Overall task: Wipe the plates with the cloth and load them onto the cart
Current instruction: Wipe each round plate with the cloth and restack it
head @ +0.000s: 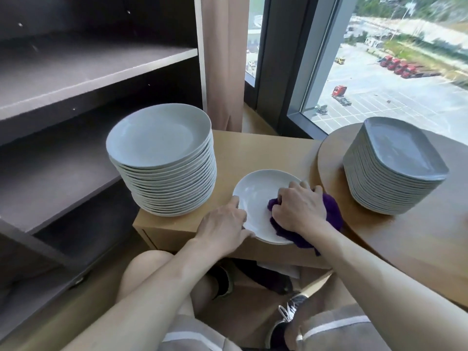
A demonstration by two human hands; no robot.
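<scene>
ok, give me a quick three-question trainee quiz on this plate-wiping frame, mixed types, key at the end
1. True or false: the right hand grips the purple cloth on the single plate.
2. Which hand holds that plate's rim? A) left hand B) right hand C) neither
3. Fill in: the tall round stack stands on the plate's ____ side.
Key: 1 true; 2 A; 3 left.

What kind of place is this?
Probably a restaurant or hotel back room, several floors up: a tall round plate stack and a square plate stack, bare shelving, and a window overlooking a truck lot.
</scene>
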